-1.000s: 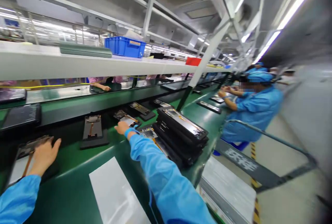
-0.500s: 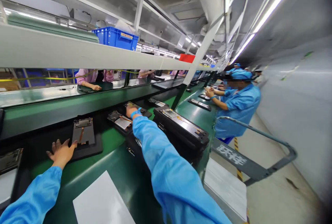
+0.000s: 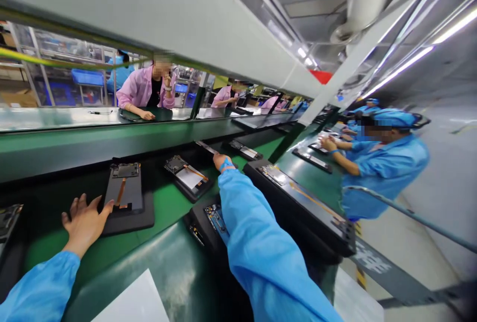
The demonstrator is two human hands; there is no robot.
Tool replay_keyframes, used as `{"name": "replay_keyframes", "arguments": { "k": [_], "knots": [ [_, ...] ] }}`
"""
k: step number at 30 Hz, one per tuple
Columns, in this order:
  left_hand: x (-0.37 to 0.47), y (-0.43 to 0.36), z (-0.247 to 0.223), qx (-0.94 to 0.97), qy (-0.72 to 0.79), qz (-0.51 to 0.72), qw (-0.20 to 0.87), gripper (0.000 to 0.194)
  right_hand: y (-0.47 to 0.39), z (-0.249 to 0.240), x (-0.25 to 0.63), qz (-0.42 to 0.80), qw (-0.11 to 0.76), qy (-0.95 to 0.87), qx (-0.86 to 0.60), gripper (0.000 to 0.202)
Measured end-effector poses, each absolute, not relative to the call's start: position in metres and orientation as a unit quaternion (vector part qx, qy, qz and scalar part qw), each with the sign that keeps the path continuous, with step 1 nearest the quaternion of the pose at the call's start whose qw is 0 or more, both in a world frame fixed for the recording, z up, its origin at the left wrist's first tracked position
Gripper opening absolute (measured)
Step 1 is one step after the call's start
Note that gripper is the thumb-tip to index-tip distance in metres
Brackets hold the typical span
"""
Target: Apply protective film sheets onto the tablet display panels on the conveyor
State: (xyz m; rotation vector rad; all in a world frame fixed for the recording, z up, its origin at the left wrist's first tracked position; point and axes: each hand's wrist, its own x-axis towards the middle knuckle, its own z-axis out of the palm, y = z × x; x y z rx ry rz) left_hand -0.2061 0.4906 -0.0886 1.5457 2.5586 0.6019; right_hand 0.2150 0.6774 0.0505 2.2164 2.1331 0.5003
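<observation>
My left hand (image 3: pixel 85 220) is spread over the green belt, its thumb at the left edge of a tablet-like device (image 3: pixel 124 188) with an orange ribbon, lying on a black tray. Farther off, my right hand (image 3: pixel 222 161) has its fingers closed at the near end of a slim device (image 3: pixel 206 148), tilted over the belt. Between the hands another opened device (image 3: pixel 189 175) lies on its own black tray. Under my right forearm is a black tray with a blue circuit board (image 3: pixel 216 218), partly covered by the sleeve.
A stack of black trays with a device on top (image 3: pixel 298 190) stands right of my forearm. White paper (image 3: pixel 136 302) lies at the front. A metal post (image 3: pixel 324 98) rises behind the stack. People in blue (image 3: pixel 387 163) and pink (image 3: pixel 139 88) sit nearby.
The view has shifted lower and closer. The slim device at my right hand now shows tilted up; before, it lay flatter under the hand. My left hand stays beside the same device.
</observation>
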Motion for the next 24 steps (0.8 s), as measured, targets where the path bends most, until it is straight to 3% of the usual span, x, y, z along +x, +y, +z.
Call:
{"name": "replay_keyframes", "arguments": {
  "k": [6,9,12,17,24],
  "knots": [
    [-0.199,0.499,-0.070,0.500,0.840,0.177,0.117,0.072,0.615,0.107,0.159,0.205,0.044,0.686,0.697,0.033],
    [-0.198,0.503,-0.064,0.502,0.837,0.172,0.135,0.084,0.544,0.136,0.142,0.235,0.042,0.694,0.679,0.025],
    [-0.196,0.502,-0.062,0.506,0.831,0.191,0.130,0.083,0.450,0.152,0.136,0.268,0.048,0.710,0.649,0.024],
    [-0.187,0.493,-0.050,0.505,0.821,0.227,0.140,0.078,0.333,0.142,0.125,0.334,0.074,0.743,0.575,0.023],
    [-0.155,0.458,-0.006,0.531,0.771,0.322,0.143,0.062,0.312,0.117,0.122,0.268,0.064,0.721,0.636,0.039]
  ]
}}
